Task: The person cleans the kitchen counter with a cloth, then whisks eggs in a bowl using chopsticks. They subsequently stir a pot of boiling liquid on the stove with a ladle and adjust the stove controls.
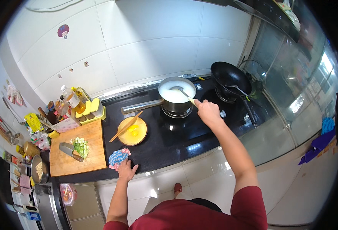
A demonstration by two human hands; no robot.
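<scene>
A ladle (184,92) is in my right hand (209,112), which is closed round its pale handle end. Its metal head dips into whitish liquid inside a saucepan (169,105) on the left burner; the liquid hides part of it. The saucepan's long handle points left. My left hand (127,171) lies at the counter's front edge, thumb spread, its fingertips resting on a blue, white and pink crocheted cloth (119,158). Just behind the cloth stands a yellow bowl (141,138) holding cracked eggs, with wooden chopsticks (127,126) laid across its rim.
On the left, a wooden cutting board (96,155) carries a knife (70,150) and chopped greens (81,147). Bottles (72,100) and a yellow seasoning box (93,110) stand behind it. A black wok (230,78) with a spatula sits on the right burner, beside a glass lid (254,73).
</scene>
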